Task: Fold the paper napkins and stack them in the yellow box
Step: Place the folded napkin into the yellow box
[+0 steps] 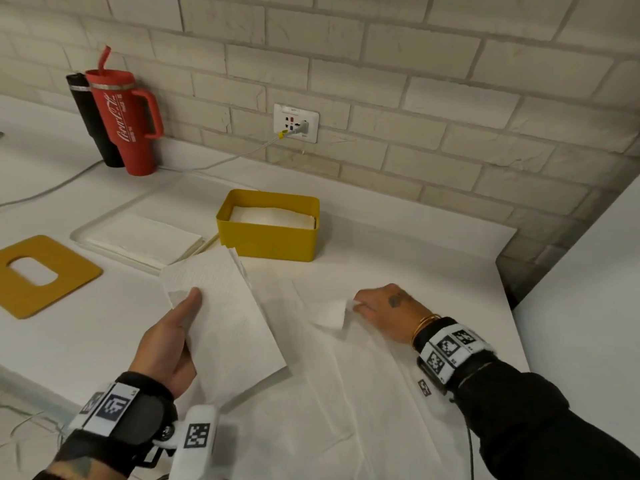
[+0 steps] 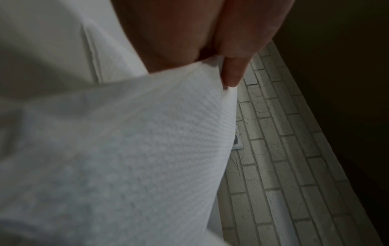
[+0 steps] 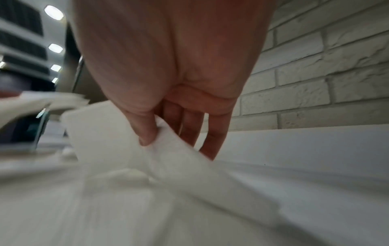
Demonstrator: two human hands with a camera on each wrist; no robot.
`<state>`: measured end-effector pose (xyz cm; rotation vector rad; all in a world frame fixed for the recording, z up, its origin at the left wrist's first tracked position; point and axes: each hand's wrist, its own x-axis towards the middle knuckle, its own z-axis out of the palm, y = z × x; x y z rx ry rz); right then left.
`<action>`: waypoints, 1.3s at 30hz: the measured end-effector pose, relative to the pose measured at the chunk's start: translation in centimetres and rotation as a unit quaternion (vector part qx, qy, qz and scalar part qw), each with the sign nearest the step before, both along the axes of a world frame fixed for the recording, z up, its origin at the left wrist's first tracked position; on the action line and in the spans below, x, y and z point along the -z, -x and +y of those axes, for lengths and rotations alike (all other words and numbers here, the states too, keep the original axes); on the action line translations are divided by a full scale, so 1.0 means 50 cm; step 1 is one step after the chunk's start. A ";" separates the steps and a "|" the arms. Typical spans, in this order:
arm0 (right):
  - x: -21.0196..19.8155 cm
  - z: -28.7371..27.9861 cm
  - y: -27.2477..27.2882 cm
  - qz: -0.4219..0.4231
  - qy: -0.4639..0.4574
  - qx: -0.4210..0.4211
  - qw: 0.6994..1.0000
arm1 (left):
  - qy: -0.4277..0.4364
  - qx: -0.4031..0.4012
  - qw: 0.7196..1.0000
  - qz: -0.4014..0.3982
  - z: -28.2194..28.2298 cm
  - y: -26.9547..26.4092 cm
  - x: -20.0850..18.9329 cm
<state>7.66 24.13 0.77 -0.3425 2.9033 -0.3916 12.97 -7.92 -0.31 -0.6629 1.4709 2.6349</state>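
**Two hands, two napkins**

L hand (image 1: 166,344) is gripping a folded napkin (image 1: 225,317), thumb on top, lifted off the table (image 1: 104,334). R hand (image 1: 384,311) is pinching a corner of a flat napkin (image 1: 363,393) w/ thumb & fingers. Yellow box (image 1: 273,233) is sitting just beyond, holding stacked napkins (image 1: 273,216).

My left hand (image 2: 179,30) pinched a white embossed napkin (image 2: 130,158) at its top edge, one of my fingers (image 2: 233,73) pressed on the paper. Napkin filled most of the view. Brick wall (image 2: 284,149) behind it, wall outlet (image 2: 238,138) partly hidden.
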 end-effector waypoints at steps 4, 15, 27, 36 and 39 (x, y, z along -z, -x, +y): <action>-0.110 -0.010 -0.010 0.084 0.199 0.037 0.976 | -0.020 0.012 1.000 -0.006 0.022 0.008 -0.004; -0.060 -0.158 -0.068 -0.208 0.596 0.146 0.762 | -0.013 0.134 0.991 0.018 0.121 0.012 -0.029; -0.017 -0.163 -0.074 -0.173 0.533 0.168 0.811 | -0.040 0.164 0.986 0.001 0.129 0.017 -0.027; -0.006 -0.182 -0.073 -0.159 0.522 0.162 0.822 | 0.029 0.177 0.984 0.014 0.126 0.027 -0.019; 0.008 -0.190 -0.081 -0.159 0.515 0.138 0.831 | 0.039 0.168 0.985 0.021 0.120 0.031 -0.007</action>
